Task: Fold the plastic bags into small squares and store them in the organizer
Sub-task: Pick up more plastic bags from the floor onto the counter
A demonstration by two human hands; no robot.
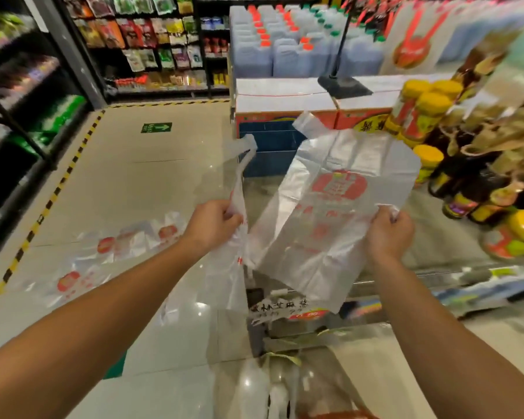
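Observation:
I hold a clear plastic bag (pixel 330 207) with a red printed logo up in the air in front of me. My left hand (pixel 215 222) is closed on one side of it, where a handle strip rises toward the upper left. My right hand (pixel 390 234) pinches the bag's right edge. The bag hangs spread and creased between the two hands, its second handle sticking up at the top. Several more clear bags (pixel 109 255) with red logos lie flat on the shiny floor at my left. I cannot make out an organizer.
Jars with yellow lids (pixel 421 116) and dark bottles (pixel 466 182) stand on a shelf at the right. Red and white cartons (pixel 285 107) sit ahead, with stacked jugs (pixel 285 40) behind. Dark shelving (pixel 28 116) lines the left. A yellow-black striped line (pixel 58 189) runs along the floor.

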